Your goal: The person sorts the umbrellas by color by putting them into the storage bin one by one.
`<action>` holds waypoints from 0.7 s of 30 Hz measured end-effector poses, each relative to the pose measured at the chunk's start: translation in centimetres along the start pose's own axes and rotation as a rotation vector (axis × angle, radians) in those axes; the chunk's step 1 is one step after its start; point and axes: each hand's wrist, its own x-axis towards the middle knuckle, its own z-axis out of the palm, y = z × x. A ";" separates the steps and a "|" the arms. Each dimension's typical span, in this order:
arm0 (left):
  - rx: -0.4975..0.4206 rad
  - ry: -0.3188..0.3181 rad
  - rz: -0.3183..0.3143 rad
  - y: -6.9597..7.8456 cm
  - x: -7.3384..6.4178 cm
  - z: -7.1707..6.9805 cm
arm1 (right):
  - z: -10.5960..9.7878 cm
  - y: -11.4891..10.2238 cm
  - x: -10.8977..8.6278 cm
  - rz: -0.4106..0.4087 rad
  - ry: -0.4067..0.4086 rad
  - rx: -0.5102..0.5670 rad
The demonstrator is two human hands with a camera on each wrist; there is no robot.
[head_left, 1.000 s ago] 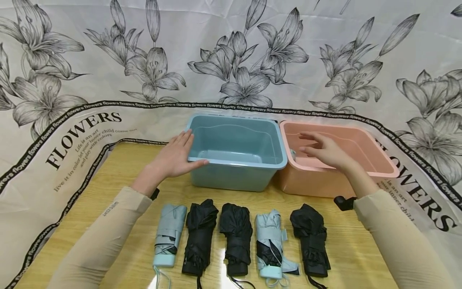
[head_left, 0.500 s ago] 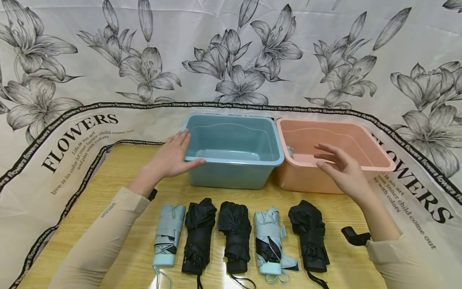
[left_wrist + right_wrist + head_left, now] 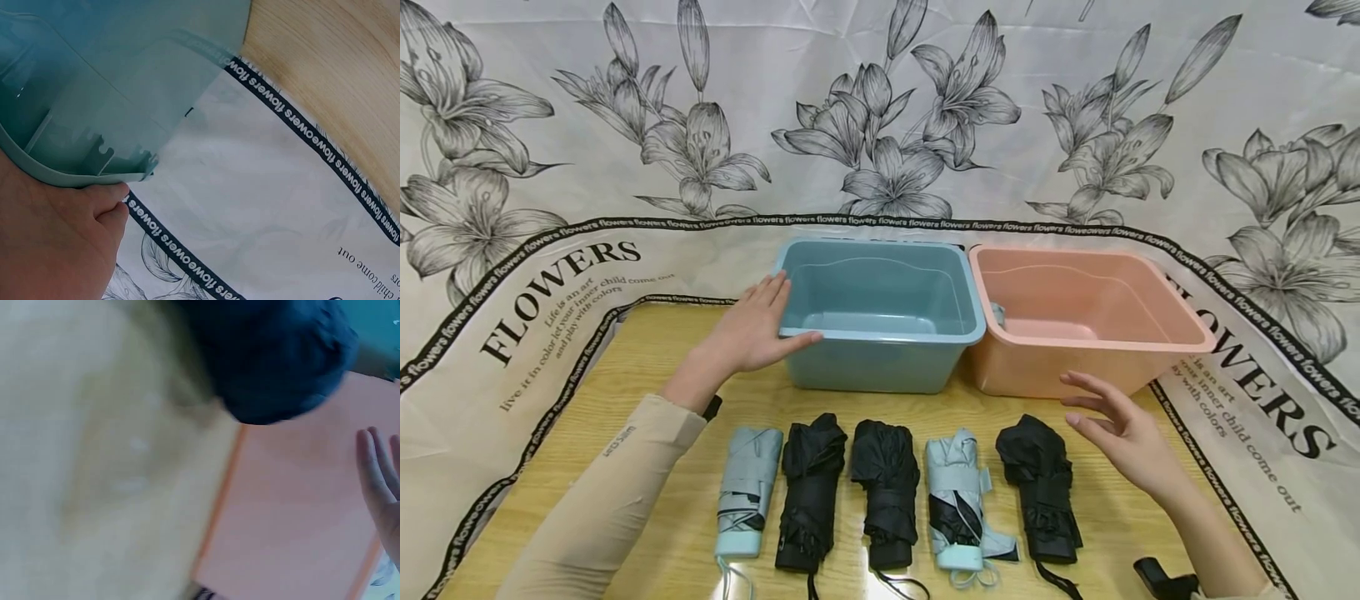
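Observation:
My left hand (image 3: pixel 751 333) rests on the left rim of a blue plastic bin (image 3: pixel 880 362), fingers straight and thumb stretched along the front edge. In the left wrist view its fingers (image 3: pixel 106 209) lie against the outside of that rim. Holding nothing, my right hand (image 3: pixel 1127 442) hovers with loosely bent fingers just right of a black folded umbrella (image 3: pixel 1042 492). Further left in the same row lie a light blue umbrella (image 3: pixel 955 492), two black umbrellas (image 3: pixel 887 492) and another light blue umbrella (image 3: pixel 748 483). The right wrist view is blurred.
A pink bin (image 3: pixel 1075 367) stands against the blue one's right side, with a small light blue piece (image 3: pixel 997 313) showing at its inner left wall. Behind both hangs a flower-printed cloth (image 3: pixel 715 200), which also borders the wooden table (image 3: pixel 647 358).
My right hand has come out from over the pink bin, down and toward me, to beside the rightmost black umbrella. The left hand stays on the blue bin's rim.

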 end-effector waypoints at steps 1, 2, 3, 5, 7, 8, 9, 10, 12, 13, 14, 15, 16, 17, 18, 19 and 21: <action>0.001 0.000 -0.001 0.0 0.0 0.0 | 0.2 0.3 -0.4 0.021 -0.022 0.002; 0.004 -0.001 0.000 0.0 0.0 0.0 | 0.4 0.5 -0.8 0.044 -0.042 0.002; 0.005 -0.001 -0.001 0.0 0.0 -0.1 | 0.5 0.7 -1.2 0.079 -0.068 -0.006; 0.007 -0.006 -0.003 -0.1 0.0 -0.1 | 0.8 0.9 -1.8 0.141 -0.105 -0.019; 0.008 -0.014 -0.004 0.0 0.1 -0.2 | 1.1 1.1 -2.3 0.188 -0.133 -0.039; 0.009 -0.018 -0.005 0.0 0.1 -0.2 | 1.2 1.1 -2.5 0.203 -0.144 -0.053; 0.009 -0.020 -0.006 0.0 0.0 -0.3 | 1.3 1.2 -2.6 0.213 -0.153 -0.066; 0.010 -0.024 -0.007 0.0 0.0 -0.3 | 1.4 1.4 -2.6 0.206 -0.158 -0.074; 0.009 -0.023 -0.006 0.0 0.1 -0.2 | 1.5 1.7 -2.8 0.203 -0.163 -0.098; 0.012 -0.021 -0.006 0.0 0.1 -0.2 | 1.6 1.9 -2.8 0.204 -0.168 -0.106; 0.013 -0.018 -0.005 0.0 0.1 -0.1 | 1.7 2.1 -2.8 0.205 -0.173 -0.118; 0.015 -0.016 -0.006 0.0 0.1 -0.1 | 1.7 2.2 -2.8 0.211 -0.181 -0.125; 0.016 -0.014 -0.006 0.0 0.1 -0.1 | 1.8 2.3 -2.8 0.221 -0.189 -0.127; 0.016 -0.012 -0.005 0.0 0.1 0.0 | 1.9 2.4 -2.8 0.240 -0.201 -0.130; 0.016 -0.011 -0.006 0.0 0.1 0.0 | 2.0 2.5 -2.8 0.255 -0.212 -0.136; 0.015 -0.011 -0.006 0.0 0.1 0.0 | 2.1 2.6 -2.8 0.264 -0.227 -0.139; 0.015 -0.008 -0.007 0.0 0.1 0.0 | 2.3 2.6 -2.8 0.283 -0.254 -0.153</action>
